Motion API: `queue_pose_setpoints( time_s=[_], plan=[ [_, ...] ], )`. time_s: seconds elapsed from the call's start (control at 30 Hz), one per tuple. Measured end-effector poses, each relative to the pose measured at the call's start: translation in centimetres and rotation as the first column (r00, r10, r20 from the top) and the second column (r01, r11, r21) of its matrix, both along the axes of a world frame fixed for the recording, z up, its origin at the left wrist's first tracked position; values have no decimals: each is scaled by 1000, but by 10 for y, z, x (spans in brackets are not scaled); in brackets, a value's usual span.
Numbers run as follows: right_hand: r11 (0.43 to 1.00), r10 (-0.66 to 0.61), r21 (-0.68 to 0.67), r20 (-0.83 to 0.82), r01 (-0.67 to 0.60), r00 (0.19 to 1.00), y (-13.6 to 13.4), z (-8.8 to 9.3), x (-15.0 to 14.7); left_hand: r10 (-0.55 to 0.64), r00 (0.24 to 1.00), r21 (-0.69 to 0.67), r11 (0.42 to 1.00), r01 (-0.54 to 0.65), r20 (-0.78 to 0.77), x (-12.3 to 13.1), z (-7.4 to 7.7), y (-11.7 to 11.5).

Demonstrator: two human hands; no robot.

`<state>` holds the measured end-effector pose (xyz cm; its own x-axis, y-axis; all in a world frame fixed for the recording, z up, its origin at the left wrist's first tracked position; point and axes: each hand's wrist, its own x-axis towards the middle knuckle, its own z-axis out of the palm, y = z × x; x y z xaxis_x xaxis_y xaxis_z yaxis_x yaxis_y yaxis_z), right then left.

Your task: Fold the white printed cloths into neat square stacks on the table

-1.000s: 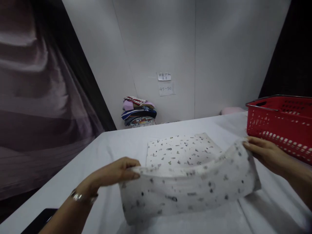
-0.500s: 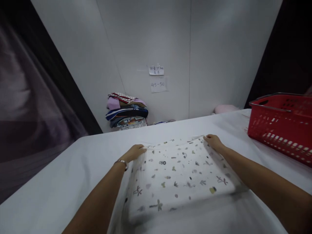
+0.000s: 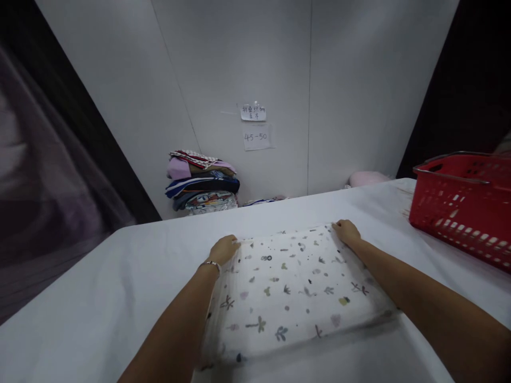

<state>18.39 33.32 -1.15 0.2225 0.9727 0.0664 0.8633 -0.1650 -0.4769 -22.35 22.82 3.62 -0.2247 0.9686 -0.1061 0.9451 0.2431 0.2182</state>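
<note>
A white cloth point(image 3: 291, 282) printed with small palm trees, leaves and other figures is spread between my hands over the table point(image 3: 99, 298). My left hand point(image 3: 224, 249), with a bracelet at its wrist, pinches the far left corner. At the far right corner my right hand point(image 3: 346, 232) grips the edge between thumb and fingers. The far edge is drawn nearly straight between them. Toward me the near edge looks blurred, and I cannot tell whether it touches the table.
A red plastic basket point(image 3: 459, 207) with a metal handle stands at the right. Behind the table's far edge is a stack of folded cloths point(image 3: 203, 183). A pink bundle point(image 3: 368, 178) lies at the back right. Paper signs point(image 3: 257, 137) hang on the wall.
The cloth's far edge has gone from sagging and wrinkled to nearly straight. More of its printed near part now shows flat. Both hands keep their hold at the far corners.
</note>
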Motion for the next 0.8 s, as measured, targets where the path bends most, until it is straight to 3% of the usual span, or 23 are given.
queue_pose_setpoints(
  time_s=[0.23,0.47,0.67,0.8],
  plan=[
    [1000,-8,19,46,7,999,-1,-4,-4,59,998,30,998,-58,-17,3,1,-4],
    [1000,8,29,64,-10,998,2,-4,-6,87,994,-45,995,-90,-69,12,-2,-1],
    [999,40,18,77,-42,996,3,-4,-6,16,996,-109,994,-25,-86,23,14,8],
    [999,48,13,91,-50,995,3,-4,-6,-138,990,-83,987,136,-10,46,17,17]
  ],
)
